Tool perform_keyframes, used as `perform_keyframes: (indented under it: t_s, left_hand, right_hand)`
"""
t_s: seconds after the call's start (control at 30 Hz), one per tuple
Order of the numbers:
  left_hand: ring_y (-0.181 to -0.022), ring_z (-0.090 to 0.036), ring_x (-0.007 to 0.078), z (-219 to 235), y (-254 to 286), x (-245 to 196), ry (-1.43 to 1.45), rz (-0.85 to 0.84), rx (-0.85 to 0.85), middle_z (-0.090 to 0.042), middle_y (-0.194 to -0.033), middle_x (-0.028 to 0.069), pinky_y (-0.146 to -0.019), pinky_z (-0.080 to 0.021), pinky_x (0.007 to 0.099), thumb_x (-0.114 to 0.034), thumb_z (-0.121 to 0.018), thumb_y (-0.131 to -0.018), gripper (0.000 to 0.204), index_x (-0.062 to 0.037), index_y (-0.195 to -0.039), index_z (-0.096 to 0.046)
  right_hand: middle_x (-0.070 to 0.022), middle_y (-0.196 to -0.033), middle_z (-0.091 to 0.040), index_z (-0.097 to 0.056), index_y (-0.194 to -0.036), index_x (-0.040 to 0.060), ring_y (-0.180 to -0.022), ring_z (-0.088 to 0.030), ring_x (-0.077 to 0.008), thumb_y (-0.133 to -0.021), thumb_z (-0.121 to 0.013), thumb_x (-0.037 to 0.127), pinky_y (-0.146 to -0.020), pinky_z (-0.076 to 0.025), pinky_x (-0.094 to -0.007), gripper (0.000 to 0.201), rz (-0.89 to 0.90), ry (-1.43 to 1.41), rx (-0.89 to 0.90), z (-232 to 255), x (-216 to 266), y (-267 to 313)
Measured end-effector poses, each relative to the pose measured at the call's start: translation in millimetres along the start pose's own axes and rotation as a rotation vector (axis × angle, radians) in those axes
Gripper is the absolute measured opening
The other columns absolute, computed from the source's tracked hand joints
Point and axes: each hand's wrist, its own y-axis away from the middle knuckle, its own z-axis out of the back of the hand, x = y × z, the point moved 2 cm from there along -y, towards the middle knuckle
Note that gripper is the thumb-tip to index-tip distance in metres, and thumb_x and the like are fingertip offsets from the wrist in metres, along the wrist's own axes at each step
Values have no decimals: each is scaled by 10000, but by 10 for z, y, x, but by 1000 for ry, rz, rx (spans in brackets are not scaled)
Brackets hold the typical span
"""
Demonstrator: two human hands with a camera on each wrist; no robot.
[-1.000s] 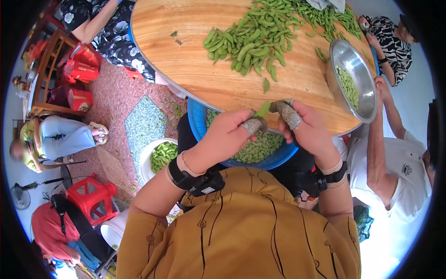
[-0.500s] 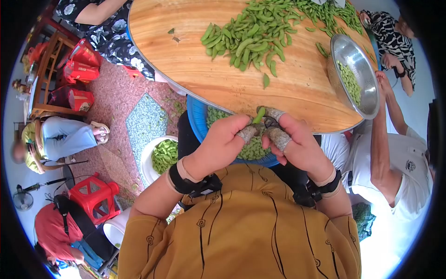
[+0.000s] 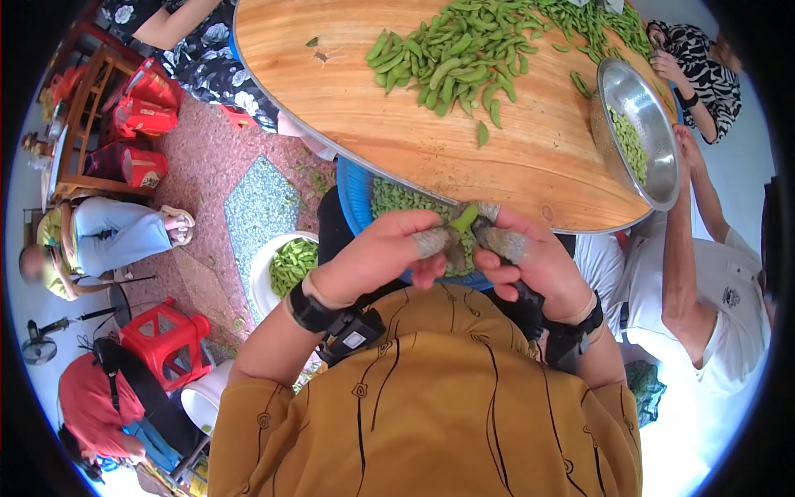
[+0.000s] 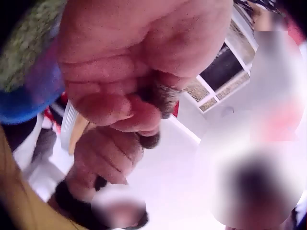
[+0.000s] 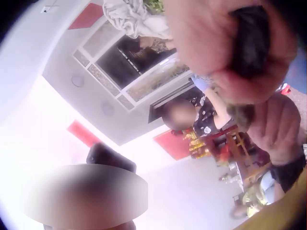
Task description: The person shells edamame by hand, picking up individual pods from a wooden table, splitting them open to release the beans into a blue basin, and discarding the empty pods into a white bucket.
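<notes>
In the head view a green soybean pod point(image 3: 465, 219) is pinched between the left hand's thumb and forefinger. From the other side, the right hand point(image 3: 542, 263) brings its curled thumb and forefinger onto the pod's end. Grey wraps cover the thumb of the left hand point(image 3: 377, 255) and the right thumb and forefinger. Below the hands is a blue basin point(image 3: 353, 203) of shelled beans point(image 3: 402, 197), partly hidden. In the right wrist view a dark band point(image 5: 251, 42) crosses the right hand's curled fingers; the left wrist view shows the left palm point(image 4: 144, 52), hiding the pod.
A wooden table point(image 3: 348, 99) bears a heap of pods point(image 3: 451, 62) and a steel colander point(image 3: 662, 157) with shelled beans, held by another person's hand point(image 3: 689, 149). Left of the lap stands a white bucket point(image 3: 258, 277) of pods. Red stool point(image 3: 166, 344) and several people surround the table.
Both hands have stayed over the basin; they came together around the pod, then spread slightly, the left fingers fanning out. The colander's tilt has shifted a little.
</notes>
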Motion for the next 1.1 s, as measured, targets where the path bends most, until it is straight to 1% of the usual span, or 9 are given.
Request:
perform_keyframes:
  t_s: [0.07, 0.13, 0.2, 0.27, 0.3, 0.37, 0.47, 0.67, 1.1]
  left_hand:
    - [-568, -549, 233, -17, 6, -12, -476, -26, -213, -597, -761, 73, -523, -440, 351, -61, -533, -881, 131, 8, -991, -549]
    - [-648, -585, 318, -70, 59, -33, -1242, -495, -461, -600, -783, 139, -572, -473, 400, 10, -570, -766, 143, -3, -900, -523]
    - [-739, -578, 386, -89, 69, 16, -1397, -581, -513, -578, -781, 204, -602, -484, 416, 22, -593, -662, 202, -25, -833, -497]
    - [-629, -605, 300, -71, 84, 63, -1543, -649, -516, -618, -775, 156, -572, -493, 332, -25, -591, -771, 162, 8, -921, -539]
    - [-629, -605, 300, -80, 94, 25, -1545, -646, -511, -618, -775, 156, -572, -493, 332, -25, -591, -771, 162, 8, -921, -539]
    - [-610, -610, 194, -9, 68, 25, -373, 37, -311, -632, -797, 93, -562, -487, 280, -69, -504, -888, 130, 25, -968, -546]
    - [-631, -613, 115, 103, 62, 112, 125, 97, -161, -630, -808, 47, -560, -485, 230, -106, -413, -955, 202, 23, -1009, -558]
    - [-677, -633, 134, -47, 31, 74, -397, 74, -104, -626, -822, 67, -582, -497, 240, 21, -376, -881, 234, 24, -1030, -556]
    - [-667, -662, 161, -137, 85, 97, -861, -72, -27, -630, -721, 96, -623, -518, 285, 85, -410, -753, 261, 15, -935, -583]
  right_hand:
    - [21, -729, -495, -522, -1174, 58, -532, -416, -39, -914, -417, 103, -454, -421, -202, 283, 32, 198, -93, 9, -43, -68]
    - [18, -735, -503, -524, -1168, 52, -541, -429, -44, -905, -406, 86, -457, -431, -204, 291, 45, 234, -93, -34, -76, -127]
    - [15, -741, -510, -525, -1163, 47, -551, -443, -48, -895, -395, 69, -460, -442, -206, 299, 64, 269, -98, -35, -87, -158]
    - [8, -743, -519, -524, -1156, 36, -561, -468, -52, -876, -401, 37, -458, -444, -208, 306, 68, 326, -111, -13, -105, -178]
    - [8, -743, -519, -524, -1156, 36, -561, -468, -52, -876, -401, 37, -458, -444, -208, 306, 68, 320, -113, 22, -152, -182]
    - [7, -745, -537, -524, -1146, 36, -586, -490, -40, -866, -408, 21, -452, -441, -197, 304, 156, 451, -78, 107, -225, -179]
    - [-43, -734, -571, -528, -1099, 14, -593, -535, -98, -837, -458, 29, -490, -469, -256, 272, 103, 490, -82, 173, -251, -164]
    - [-148, -759, -599, -529, -975, -17, -637, -595, -320, -731, -644, 95, -606, -482, -376, 292, 664, 1028, -294, 198, -176, -199]
    - [-212, -701, -554, -488, -901, -21, -691, -585, -393, -657, -650, 65, -605, -477, -439, 305, 814, 1530, -505, 198, -189, -237]
